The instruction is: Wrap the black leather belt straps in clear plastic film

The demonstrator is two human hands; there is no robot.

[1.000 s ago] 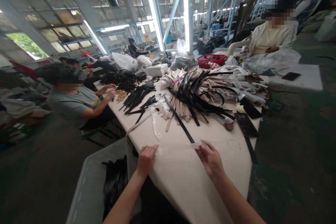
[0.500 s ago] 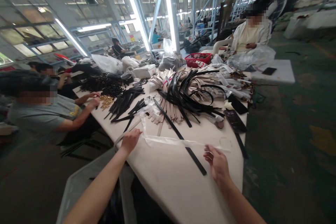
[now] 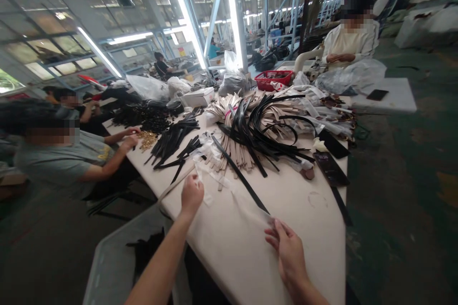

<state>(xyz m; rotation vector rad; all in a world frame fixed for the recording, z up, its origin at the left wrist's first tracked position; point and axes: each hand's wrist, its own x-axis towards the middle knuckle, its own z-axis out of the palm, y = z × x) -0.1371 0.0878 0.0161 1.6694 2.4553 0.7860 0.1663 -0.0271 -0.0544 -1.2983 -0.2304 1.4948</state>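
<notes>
At the left edge of the table point(image 3: 229, 238), a person in a grey shirt point(image 3: 86, 155) sits with both hands near a heap of gold-coloured parts point(image 3: 147, 140). Nearer the camera, a translucent bin point(image 3: 98, 262) stands beside the table and contains dark material. Short black strips point(image 3: 175, 136) lie to the right of the gold-coloured parts.

The left hand point(image 3: 192, 194) is raised over the near left part of the table, fingers curled, beside the clear film point(image 3: 246, 205); whether it grips the film cannot be told. The film has changed direction: previously drawn crosswise between the hands, it now slants from the pile toward the right hand point(image 3: 291, 250). The long black strip point(image 3: 243, 180) extends from the pile of beige strips point(image 3: 231, 150) in the same direction. The right hand pinches the film between thumb and fingertips at the strip's near end; whether the strip is also gripped cannot be told. Judged from this position, film and strip are now closer to alignment.

At the right edge, a phone point(image 3: 331, 169) lies screen up.
</notes>
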